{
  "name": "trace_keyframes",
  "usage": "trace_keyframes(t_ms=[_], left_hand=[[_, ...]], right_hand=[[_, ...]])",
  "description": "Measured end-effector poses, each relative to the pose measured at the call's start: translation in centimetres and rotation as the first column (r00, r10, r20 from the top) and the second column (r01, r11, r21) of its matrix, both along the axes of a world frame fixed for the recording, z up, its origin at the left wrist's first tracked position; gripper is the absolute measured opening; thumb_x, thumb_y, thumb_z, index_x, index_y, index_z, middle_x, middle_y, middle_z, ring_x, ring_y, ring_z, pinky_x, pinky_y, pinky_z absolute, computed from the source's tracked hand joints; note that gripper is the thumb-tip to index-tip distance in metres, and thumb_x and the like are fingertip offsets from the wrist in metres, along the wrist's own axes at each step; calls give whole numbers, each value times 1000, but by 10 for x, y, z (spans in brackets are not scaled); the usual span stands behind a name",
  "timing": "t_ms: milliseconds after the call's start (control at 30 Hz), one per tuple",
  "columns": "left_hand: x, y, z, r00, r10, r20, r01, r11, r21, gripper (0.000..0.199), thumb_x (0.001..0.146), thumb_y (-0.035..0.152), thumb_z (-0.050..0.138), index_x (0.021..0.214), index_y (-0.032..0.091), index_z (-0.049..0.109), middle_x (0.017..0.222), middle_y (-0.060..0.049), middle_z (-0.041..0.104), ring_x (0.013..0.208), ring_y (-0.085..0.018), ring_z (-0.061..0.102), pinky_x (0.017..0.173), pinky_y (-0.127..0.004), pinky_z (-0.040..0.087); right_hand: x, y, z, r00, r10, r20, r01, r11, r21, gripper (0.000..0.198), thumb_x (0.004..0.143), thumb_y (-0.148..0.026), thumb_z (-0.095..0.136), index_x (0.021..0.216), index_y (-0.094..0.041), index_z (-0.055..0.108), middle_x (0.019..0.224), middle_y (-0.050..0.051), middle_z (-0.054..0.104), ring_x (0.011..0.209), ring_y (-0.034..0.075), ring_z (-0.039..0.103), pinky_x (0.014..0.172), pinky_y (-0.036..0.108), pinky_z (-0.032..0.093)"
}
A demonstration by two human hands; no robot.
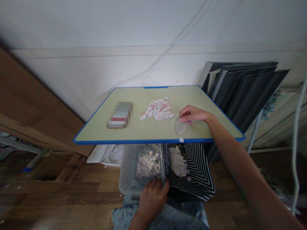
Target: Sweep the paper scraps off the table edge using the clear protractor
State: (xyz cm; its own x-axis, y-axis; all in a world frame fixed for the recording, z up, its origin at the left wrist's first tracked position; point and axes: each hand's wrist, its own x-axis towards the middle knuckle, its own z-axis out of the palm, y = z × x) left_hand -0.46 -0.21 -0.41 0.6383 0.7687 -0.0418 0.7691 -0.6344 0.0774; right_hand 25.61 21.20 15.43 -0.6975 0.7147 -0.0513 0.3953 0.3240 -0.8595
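Observation:
At the table's front right, my right hand [190, 114] pinches a clear round plastic disc [179, 127], tilted close to the tabletop. A small white paper piece [181, 140] shows at the blue front edge, just below the disc. Left of that hand lies a loose heap of white and pink paper scraps [159, 109]. Below the table, the fingers of my left hand [153, 195] are closed over the near right rim of a clear plastic bin [128, 172]. Inside the bin is a shiny clear bag of small pale pieces [148, 163].
A pixelated oblong object [120, 115] lies on the left of the blue-edged table [136, 134]. Right of the bin, a black-and-white striped bag [199, 169] holds pale paper scraps [177, 161]. Dark panels [244, 89] lean against the wall at right; cardboard [40, 102] stands at left.

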Motion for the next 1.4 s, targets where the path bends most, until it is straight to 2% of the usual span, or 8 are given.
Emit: trace_keyframes(t_ms=[67, 200, 467, 700, 900, 1000, 1233, 1400], left_hand=[[0, 0, 1, 1000, 4, -23, -4, 1000, -4, 41, 79, 21, 59, 119, 22, 51, 92, -6, 64, 84, -21, 60, 69, -33, 51], [1, 0, 2, 1000, 0, -13, 0, 1000, 15, 39, 80, 22, 58, 119, 22, 52, 90, -6, 65, 82, -21, 61, 68, -33, 52], [0, 0, 0, 1000, -14, 25, 12, 998, 69, 39, 78, 21, 59, 117, 20, 53, 87, -7, 65, 80, -22, 62, 66, -34, 53], [1, 0, 0, 1000, -8, 8, 8, 1000, 29, 38, 79, 19, 58, 117, 21, 53, 89, -7, 65, 82, -22, 61, 67, -34, 53], [0, -1, -3, 1000, -11, 20, 10, 999, 53, 36, 80, 20, 57, 116, 21, 53, 86, -6, 64, 79, -22, 61, 66, -34, 53], [-1, -1, -5, 999, -17, 46, 13, 997, 78, 38, 79, 20, 57, 117, 21, 52, 87, -6, 64, 79, -22, 61, 65, -34, 53], [-1, 1, -2, 1000, -16, 23, 16, 1000, 16, 39, 80, 22, 58, 118, 20, 51, 90, -7, 64, 83, -22, 60, 68, -35, 53], [0, 0, -1, 1000, -8, 20, 9, 1000, -17, 38, 82, 24, 56, 120, 21, 51, 94, -8, 64, 85, -22, 60, 71, -36, 53]], right_hand=[[2, 3, 0, 992, -117, -54, 121, 991, 65, 40, 71, -49, 66, 54, -15, 53, 44, -4, 51, 37, 5, 44, 36, 18, 34], [4, 9, -3, 939, -317, -132, 336, 927, 164, 38, 73, -47, 64, 56, -16, 53, 45, -3, 51, 38, 6, 45, 39, 20, 34], [3, 14, -9, 868, -477, -141, 497, 829, 257, 33, 71, -39, 65, 52, -16, 53, 42, -2, 51, 37, 8, 44, 41, 23, 33], [3, 11, -7, 882, -459, -108, 471, 849, 239, 34, 68, -40, 66, 50, -16, 53, 41, -2, 50, 35, 8, 43, 38, 23, 32], [5, 11, -4, 873, -472, -124, 488, 841, 234, 34, 69, -41, 66, 51, -16, 53, 43, -2, 51, 36, 7, 44, 39, 22, 34], [5, 10, -4, 883, -456, -109, 469, 854, 224, 33, 70, -41, 67, 52, -16, 54, 43, -2, 51, 36, 7, 44, 38, 21, 34], [3, 6, -3, 926, -374, -51, 376, 908, 186, 34, 67, -43, 68, 51, -16, 55, 40, -2, 50, 35, 7, 43, 37, 21, 33], [5, 5, 1, 917, -392, -76, 399, 893, 210, 34, 70, -42, 65, 51, -16, 53, 42, -2, 50, 37, 7, 44, 39, 22, 34]])
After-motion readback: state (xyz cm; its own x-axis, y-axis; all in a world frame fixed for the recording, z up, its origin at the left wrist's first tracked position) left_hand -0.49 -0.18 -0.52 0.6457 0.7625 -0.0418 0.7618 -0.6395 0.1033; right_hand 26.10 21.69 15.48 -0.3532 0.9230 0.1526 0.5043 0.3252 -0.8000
